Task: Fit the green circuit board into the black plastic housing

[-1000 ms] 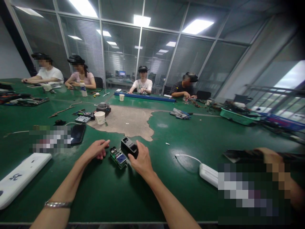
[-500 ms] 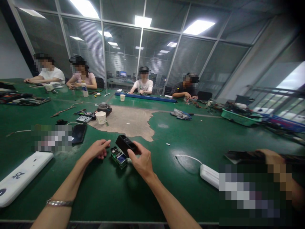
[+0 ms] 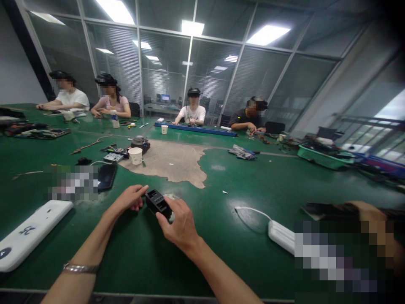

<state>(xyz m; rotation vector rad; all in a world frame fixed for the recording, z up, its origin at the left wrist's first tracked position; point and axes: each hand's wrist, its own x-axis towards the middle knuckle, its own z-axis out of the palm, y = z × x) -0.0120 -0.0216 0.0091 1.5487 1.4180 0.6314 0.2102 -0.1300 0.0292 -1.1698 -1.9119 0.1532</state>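
Observation:
My right hand [image 3: 181,221] grips a black plastic cover [image 3: 155,202] with several cut-outs in its top, thumb on the near side and fingers at its right end. The cover sits low over the place where a green circuit board with a small screen lay, and the board is now hidden. My left hand [image 3: 133,198] rests on the table just left of the cover, index finger stretched toward its corner and the other fingers loosely curled. Nothing shows in that hand. Whether its fingertip touches the cover, I cannot tell.
On the green table [image 3: 240,261] lie a white power strip [image 3: 34,236], a phone [image 3: 107,176], a paper cup [image 3: 136,156] and a white power bank [image 3: 280,236] with a cable. At right, another person's hand [image 3: 363,211] is near a dark object. Several people sit across.
My right hand has lowered the black cover leftward and levelled it over the circuit board, which has gone out of sight. My left hand has stayed almost still.

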